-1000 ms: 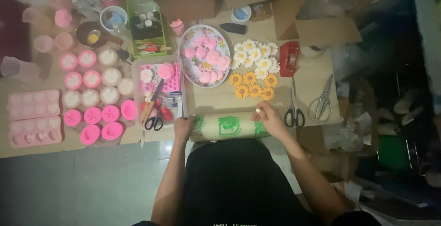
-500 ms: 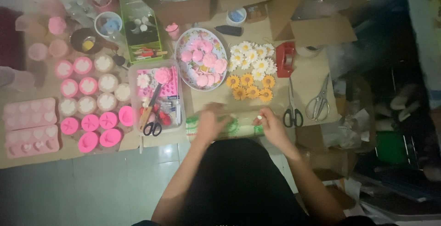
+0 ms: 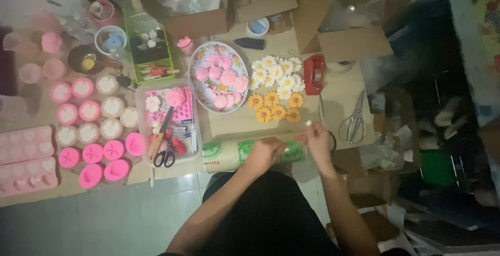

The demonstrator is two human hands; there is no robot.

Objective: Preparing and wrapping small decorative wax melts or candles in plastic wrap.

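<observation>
A person seated at a cardboard-covered work surface (image 3: 344,105) handles a roll of clear plastic wrap (image 3: 234,154) with green printing, which lies across the near edge of the cardboard. The left hand (image 3: 264,154) is closed over the roll near its middle, gripping it from above. The right hand (image 3: 319,140) rests at the roll's right end with fingers pinched together and raised slightly — what they pinch is too small to tell, perhaps the film's edge.

Just beyond the hands lie rows of white daisy-shaped and orange sunflower-shaped pieces (image 3: 276,92), beside an oval floral plate (image 3: 200,60) heaped with pink flower-shaped pieces. To the left, a clear plastic tub (image 3: 141,110) holds small tools, with black-handled scissors (image 3: 164,157) at its near corner. Farther left stand round pink and white moulds (image 3: 88,131) and a pink silicone mould tray (image 3: 26,159). On the right — near the right hand — metal scissors (image 3: 353,121) lie on the cardboard, with a red tape dispenser (image 3: 314,73) behind them.
</observation>
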